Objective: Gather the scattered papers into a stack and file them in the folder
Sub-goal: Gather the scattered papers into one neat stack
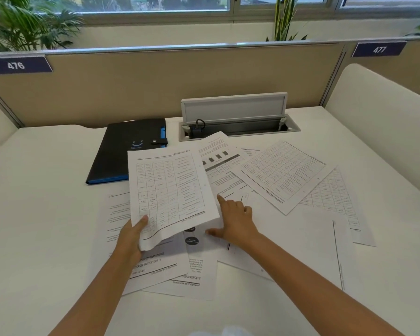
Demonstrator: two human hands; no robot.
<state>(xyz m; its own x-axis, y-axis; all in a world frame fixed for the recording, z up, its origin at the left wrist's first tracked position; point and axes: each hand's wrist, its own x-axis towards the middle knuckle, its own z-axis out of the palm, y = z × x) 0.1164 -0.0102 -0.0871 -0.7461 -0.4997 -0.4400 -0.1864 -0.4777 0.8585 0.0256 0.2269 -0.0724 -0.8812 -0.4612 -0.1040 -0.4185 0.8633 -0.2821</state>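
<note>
Several printed papers lie scattered over the white desk (46, 214). My left hand (131, 235) grips the lower left corner of a sheet with a table (170, 190), lifted and curling above the others. My right hand (235, 220) rests on the papers just right of that sheet, index finger and thumb spread, holding nothing. A gridded sheet (284, 174) lies to the right, overlapping others. Text pages (160, 270) lie under my left forearm. The closed black folder (121, 151) with blue edging lies at the back left, partly under the lifted sheet.
An open cable box (238, 128) with a raised lid sits behind the papers. A tan partition (155, 88) closes the desk's back; white side panels (383, 112) stand at right and left. Plants and windows lie beyond.
</note>
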